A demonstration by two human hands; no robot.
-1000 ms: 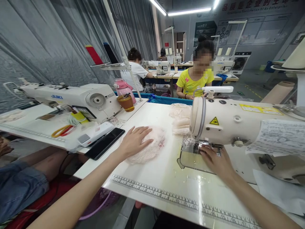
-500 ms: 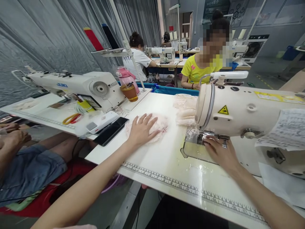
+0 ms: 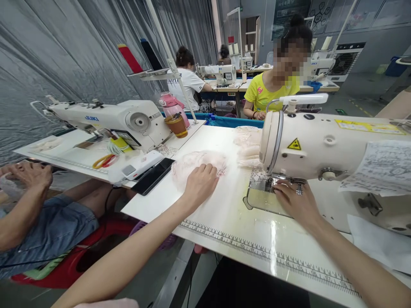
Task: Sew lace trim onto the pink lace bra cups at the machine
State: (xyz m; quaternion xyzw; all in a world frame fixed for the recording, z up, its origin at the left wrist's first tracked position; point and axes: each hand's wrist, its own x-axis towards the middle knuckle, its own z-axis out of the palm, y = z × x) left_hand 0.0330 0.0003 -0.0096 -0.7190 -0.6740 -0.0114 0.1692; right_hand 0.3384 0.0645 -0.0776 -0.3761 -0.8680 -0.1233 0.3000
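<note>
A thin, pale pink piece of fabric [image 3: 189, 164] with reddish thread marks lies on the white sewing table. My left hand [image 3: 202, 184] rests over its lower right part with curled fingers, closed on the fabric; the fingertips are hidden. At the needle end of the white sewing machine [image 3: 302, 143], my right hand [image 3: 295, 199] has its fingers bent together beside the presser foot [image 3: 272, 182]. Whatever these fingers hold is too small or covered to make out. More ruffled pale fabric [image 3: 248, 145] lies behind the needle area, left of the machine head.
A black phone [image 3: 152, 176] lies at the table's left edge. Beyond it stand another sewing machine [image 3: 128, 122], an amber cup [image 3: 176, 125] and a pink bottle [image 3: 173, 105]. A co-worker's hands [image 3: 32, 173] are at far left; a person in yellow [image 3: 269, 92] sits opposite.
My left hand has gone from spread flat on the fabric to curled, shifting right and down. My right hand stays by the presser foot. The view has turned slightly.
</note>
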